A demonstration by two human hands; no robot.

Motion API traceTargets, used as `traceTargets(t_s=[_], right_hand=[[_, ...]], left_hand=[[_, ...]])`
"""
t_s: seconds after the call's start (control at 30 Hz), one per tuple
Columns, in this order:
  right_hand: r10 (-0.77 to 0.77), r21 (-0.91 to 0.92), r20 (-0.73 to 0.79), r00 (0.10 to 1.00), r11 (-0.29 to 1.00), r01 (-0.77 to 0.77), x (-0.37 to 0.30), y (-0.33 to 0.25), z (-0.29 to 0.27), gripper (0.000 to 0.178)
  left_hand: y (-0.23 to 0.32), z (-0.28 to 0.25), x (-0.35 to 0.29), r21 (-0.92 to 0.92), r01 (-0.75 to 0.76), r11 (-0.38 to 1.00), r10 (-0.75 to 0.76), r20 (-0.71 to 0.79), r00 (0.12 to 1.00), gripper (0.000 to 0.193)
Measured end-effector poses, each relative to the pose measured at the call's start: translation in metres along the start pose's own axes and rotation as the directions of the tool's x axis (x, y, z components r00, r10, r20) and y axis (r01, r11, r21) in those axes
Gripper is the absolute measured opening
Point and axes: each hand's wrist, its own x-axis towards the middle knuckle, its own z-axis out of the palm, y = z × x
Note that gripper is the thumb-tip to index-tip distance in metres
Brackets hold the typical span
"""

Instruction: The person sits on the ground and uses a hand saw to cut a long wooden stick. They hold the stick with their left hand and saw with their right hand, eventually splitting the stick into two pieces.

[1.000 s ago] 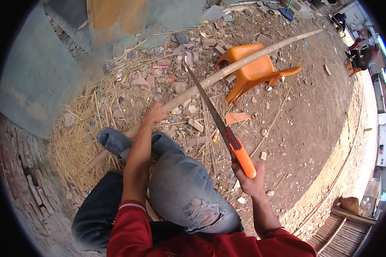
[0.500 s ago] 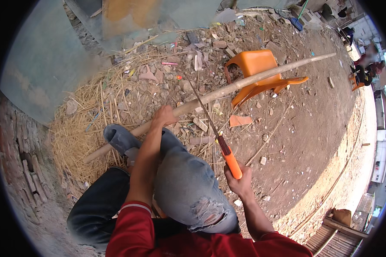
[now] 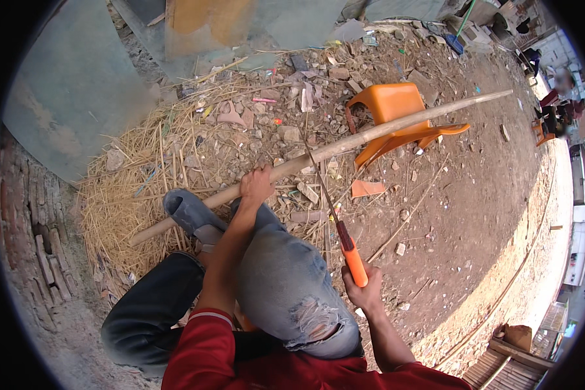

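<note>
A long wooden pole (image 3: 377, 135) slants from the straw at lower left up over an orange plastic chair (image 3: 394, 103) lying on its side. My left hand (image 3: 258, 184) is closed around the pole, just beyond my bent knee. In my right hand (image 3: 364, 288) is a handsaw (image 3: 352, 255) with an orange handle. Its thin blade reaches up and left, and its far end lies across the pole between my left hand and the chair. My grey clog (image 3: 187, 211) is beside the pole's lower part.
Straw (image 3: 120, 214) and broken rubble (image 3: 289, 133) cover the ground ahead and left. A worn brick wall (image 3: 42, 240) rises at left, with grey-green panels (image 3: 78, 104) beyond. An orange shard (image 3: 368, 188) lies near the blade. People (image 3: 552, 114) sit at far right.
My right hand has drawn the saw back toward me, so less of its blade extends past the pole. My left hand still grips the pole.
</note>
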Motion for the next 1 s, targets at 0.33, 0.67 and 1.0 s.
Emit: traceTargets(t_s=[0.33, 0.67, 1.0], right_hand=[[0.054, 0.006, -0.026, 0.998, 0.999, -0.054, -0.012, -0.037, -0.009, 0.015], [0.057, -0.017, -0.01, 0.998, 0.998, -0.057, -0.007, -0.043, -0.013, 0.012], [-0.109, -0.13, -0.044, 0.993, 0.986, 0.103, 0.177, -0.058, 0.049, 0.023]], left_hand=[[0.002, -0.035, 0.019, -0.084, 0.05, 0.995, -0.034, 0.187, 0.982, 0.041], [0.006, -0.043, 0.016, -0.035, 0.065, 0.997, -0.057, 0.187, 0.981, 0.04], [0.005, -0.037, 0.005, -0.063, 0.016, 0.998, -0.004, 0.18, 0.984, 0.039]])
